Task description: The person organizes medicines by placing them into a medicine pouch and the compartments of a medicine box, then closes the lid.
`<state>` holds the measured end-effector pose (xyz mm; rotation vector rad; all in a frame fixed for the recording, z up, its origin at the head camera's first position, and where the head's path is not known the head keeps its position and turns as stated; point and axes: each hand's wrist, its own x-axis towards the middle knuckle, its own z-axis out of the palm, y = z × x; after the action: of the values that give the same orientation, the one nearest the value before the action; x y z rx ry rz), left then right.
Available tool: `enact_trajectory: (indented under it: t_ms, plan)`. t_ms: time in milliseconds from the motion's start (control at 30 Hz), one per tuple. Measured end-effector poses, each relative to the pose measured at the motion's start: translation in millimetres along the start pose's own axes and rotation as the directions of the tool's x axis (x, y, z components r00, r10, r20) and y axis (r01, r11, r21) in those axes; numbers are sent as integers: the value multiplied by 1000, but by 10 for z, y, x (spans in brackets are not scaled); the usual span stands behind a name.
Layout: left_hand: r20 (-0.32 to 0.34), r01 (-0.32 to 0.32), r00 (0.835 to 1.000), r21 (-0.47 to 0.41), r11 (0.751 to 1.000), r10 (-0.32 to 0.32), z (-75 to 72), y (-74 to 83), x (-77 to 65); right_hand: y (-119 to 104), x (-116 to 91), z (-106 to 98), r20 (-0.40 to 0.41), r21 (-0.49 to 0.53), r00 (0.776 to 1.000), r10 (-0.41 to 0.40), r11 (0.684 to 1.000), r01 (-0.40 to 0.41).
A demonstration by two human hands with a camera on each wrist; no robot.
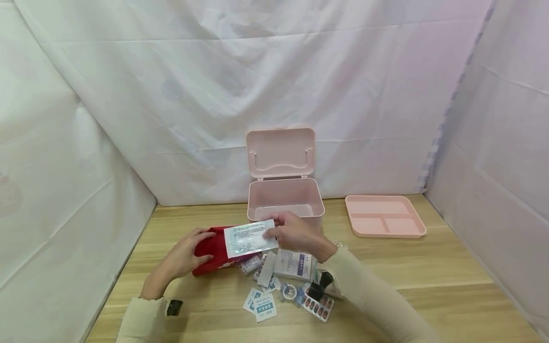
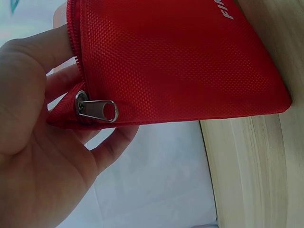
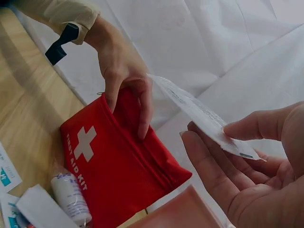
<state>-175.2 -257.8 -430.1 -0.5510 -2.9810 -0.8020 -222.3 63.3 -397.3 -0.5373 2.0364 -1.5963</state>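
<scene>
My left hand [image 1: 183, 253] holds a red zippered first aid pouch [image 3: 111, 164] by its open end, with fingers spread at the mouth. The left wrist view shows its metal zip pull [image 2: 97, 110] and fingers reaching behind the fabric. Between thumb and fingers, my right hand [image 1: 300, 236] pinches a flat white printed packet [image 1: 249, 238]. That packet is raised beside the pouch mouth and overlaps the pouch in the head view. Just below lie a wrapped bandage roll [image 3: 71, 197] and a white printed pack [image 1: 295, 263].
A pink box [image 1: 253, 197] with its lid [image 1: 280, 150] raised stands behind the hands. A pink divided tray [image 1: 386, 234] lies to the right. Small square packets [image 1: 265, 306], a tape roll [image 1: 289, 292] and a blister pack of capsules [image 1: 318, 307] lie in front.
</scene>
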Motion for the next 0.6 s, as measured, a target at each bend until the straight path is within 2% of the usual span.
enact_trajectory:
  t_ms: [100,233,367,467,600]
  plan:
    - [5,6,1000,6,1000,-6,-4,-3,0,-73,90,72,-40,-62,999,-15,998,13]
    - [2,5,1000,7,1000,-5,-1,-9,10,-152,229,168,-108,-83,994,-31,996,22]
    - [-28,-40,999,13,999,40,4,-16,26,-199,332,246,-139,-127,987,-75,990,57]
    - [-45,-77,996,21,997,78,8,-23,32,-224,378,294,-138,-202,979,-148,972,119]
    - [-47,-72,996,19,997,73,-1,-31,26,-271,403,355,-112,-330,965,-238,925,190]
